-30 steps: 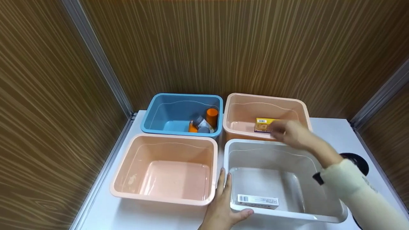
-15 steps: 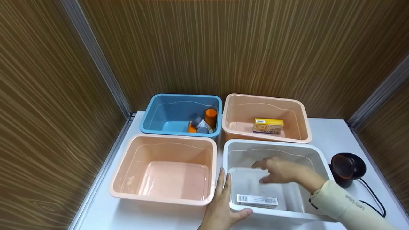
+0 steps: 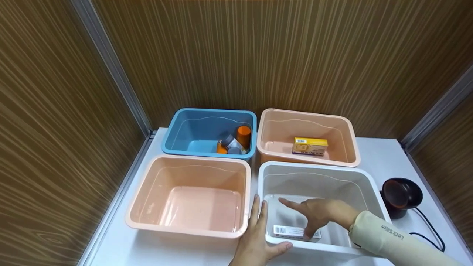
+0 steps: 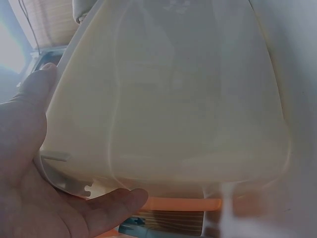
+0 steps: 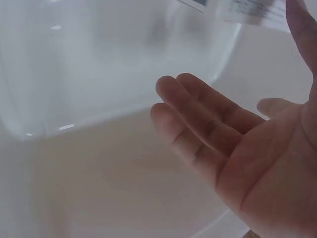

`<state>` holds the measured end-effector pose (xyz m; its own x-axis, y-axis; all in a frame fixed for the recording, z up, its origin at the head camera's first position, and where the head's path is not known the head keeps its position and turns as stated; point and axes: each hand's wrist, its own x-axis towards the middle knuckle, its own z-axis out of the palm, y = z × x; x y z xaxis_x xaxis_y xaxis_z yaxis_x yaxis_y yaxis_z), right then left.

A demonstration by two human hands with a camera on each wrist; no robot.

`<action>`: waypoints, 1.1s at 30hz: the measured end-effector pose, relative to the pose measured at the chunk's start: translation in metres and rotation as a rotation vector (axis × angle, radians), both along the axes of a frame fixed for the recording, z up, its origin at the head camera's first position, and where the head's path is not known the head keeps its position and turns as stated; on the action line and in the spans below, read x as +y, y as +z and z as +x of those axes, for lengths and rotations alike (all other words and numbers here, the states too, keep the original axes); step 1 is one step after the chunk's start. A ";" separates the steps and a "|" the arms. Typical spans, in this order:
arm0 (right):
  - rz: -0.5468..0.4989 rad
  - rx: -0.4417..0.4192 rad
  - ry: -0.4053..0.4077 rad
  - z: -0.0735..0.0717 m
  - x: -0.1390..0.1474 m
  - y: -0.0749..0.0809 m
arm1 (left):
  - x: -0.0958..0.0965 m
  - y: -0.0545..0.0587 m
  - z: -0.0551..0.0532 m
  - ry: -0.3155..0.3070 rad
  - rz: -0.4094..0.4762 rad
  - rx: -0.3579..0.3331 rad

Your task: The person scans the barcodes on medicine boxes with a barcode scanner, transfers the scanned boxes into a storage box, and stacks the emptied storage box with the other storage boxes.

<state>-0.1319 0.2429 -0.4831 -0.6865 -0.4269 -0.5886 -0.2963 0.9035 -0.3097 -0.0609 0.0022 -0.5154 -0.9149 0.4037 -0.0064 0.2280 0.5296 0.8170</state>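
My right hand (image 3: 318, 212) reaches down inside the white bin (image 3: 314, 164), its fingers spread apart. The thumb overlaps the right part of a slim white box (image 3: 288, 231) lying along the bin's front wall; whether it touches the box cannot be told. In the right wrist view the right palm (image 5: 267, 183) holds nothing, and the printed box (image 5: 257, 11) shows at the top edge. My left hand (image 3: 255, 240) rests at the bin's front left corner, fingers straight along the outside and thumb over the front rim.
Behind stands a peach bin (image 3: 271, 149) containing a yellow box (image 3: 310, 146). A blue bin (image 3: 184, 150) holds several orange and grey-capped containers. Another peach bin (image 3: 192, 232) is at left. Right of the white bin sits a dark bowl-like object (image 3: 402, 193) near a black cable (image 3: 430, 221).
My right hand has moved from over the yellow box in the back peach bin, forward and down into the white bin to the white box. The left hand has stayed in place.
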 end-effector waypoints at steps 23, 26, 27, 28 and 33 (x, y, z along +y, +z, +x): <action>-0.078 0.199 0.033 -0.007 0.008 0.017 | 0.001 0.000 -0.003 -0.013 0.041 -0.031; -0.090 0.339 0.100 -0.006 0.015 0.030 | 0.000 0.000 -0.003 -0.004 0.031 -0.029; -0.090 0.384 0.115 -0.006 0.018 0.034 | 0.000 0.000 -0.003 -0.003 0.027 -0.034; -0.098 0.414 0.117 -0.005 0.020 0.039 | 0.001 0.000 -0.003 -0.002 0.025 -0.044; -0.255 0.447 0.049 -0.003 0.035 0.061 | 0.002 0.002 -0.005 -0.003 0.020 -0.098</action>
